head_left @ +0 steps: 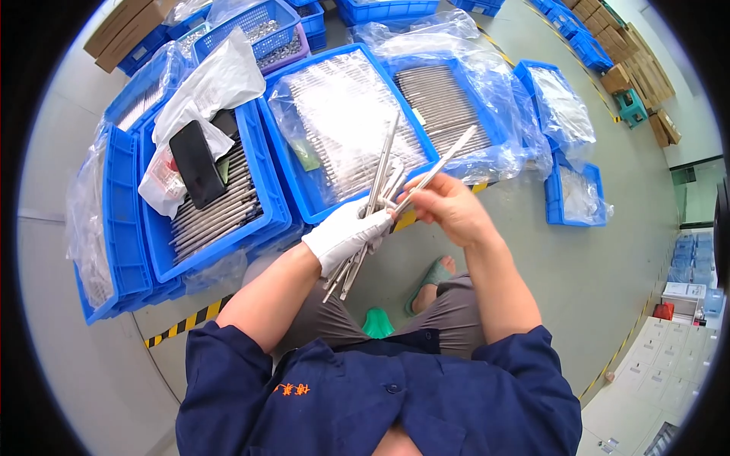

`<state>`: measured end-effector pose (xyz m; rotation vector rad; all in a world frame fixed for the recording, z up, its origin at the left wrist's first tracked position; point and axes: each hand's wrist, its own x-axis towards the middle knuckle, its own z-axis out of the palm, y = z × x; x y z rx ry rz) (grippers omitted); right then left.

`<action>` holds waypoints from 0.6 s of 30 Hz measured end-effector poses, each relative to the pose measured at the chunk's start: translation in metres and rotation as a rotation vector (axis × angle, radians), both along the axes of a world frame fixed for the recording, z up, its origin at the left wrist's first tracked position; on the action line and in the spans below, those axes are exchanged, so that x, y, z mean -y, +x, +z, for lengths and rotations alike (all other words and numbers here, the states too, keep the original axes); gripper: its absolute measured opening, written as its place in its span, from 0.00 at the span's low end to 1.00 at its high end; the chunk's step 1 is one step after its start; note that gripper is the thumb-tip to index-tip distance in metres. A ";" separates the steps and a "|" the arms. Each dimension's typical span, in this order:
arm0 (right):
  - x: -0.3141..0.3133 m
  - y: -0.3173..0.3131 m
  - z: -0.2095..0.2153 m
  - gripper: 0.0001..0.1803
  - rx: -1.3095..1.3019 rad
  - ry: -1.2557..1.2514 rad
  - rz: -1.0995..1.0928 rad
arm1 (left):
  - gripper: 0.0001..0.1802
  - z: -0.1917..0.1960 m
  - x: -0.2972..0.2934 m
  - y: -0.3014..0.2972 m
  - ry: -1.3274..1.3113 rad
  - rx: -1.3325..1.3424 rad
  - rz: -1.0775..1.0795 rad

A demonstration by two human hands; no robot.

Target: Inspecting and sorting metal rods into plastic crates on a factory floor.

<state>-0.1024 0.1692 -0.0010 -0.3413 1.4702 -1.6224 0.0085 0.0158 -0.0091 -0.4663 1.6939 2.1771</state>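
Observation:
My left hand (342, 237), in a white glove, is closed around a bundle of several thin metal rods (385, 163) that stick out above and below the fist. My bare right hand (450, 209) pinches one more metal rod (455, 148), tilted up to the right, its lower end close to the bundle. Beyond my hands stands a blue crate (298, 199) of rods under shiny plastic film. To its right, another blue crate holds rows of darker rods (437, 99). In the crate (271, 199) on my left lie more rods (220, 209), partly under plastic bags.
A black phone (196, 163) rests on the left crate's contents. Behind are blue baskets (274, 26) of small metal parts. Smaller blue crates (559, 197) with plastic bags stand on the floor at right. A green stool (630, 108) and white lockers (650, 365) are farther off.

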 end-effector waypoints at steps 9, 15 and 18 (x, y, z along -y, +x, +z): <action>0.007 0.012 -0.011 0.10 0.471 -0.037 0.322 | 0.17 0.010 0.013 -0.004 0.243 -0.148 0.212; 0.009 0.024 -0.012 0.11 0.576 -0.002 0.426 | 0.18 0.004 0.011 -0.008 0.198 -0.153 0.199; 0.012 0.048 -0.007 0.13 0.568 0.043 0.579 | 0.18 -0.001 0.020 -0.011 0.077 -0.219 0.231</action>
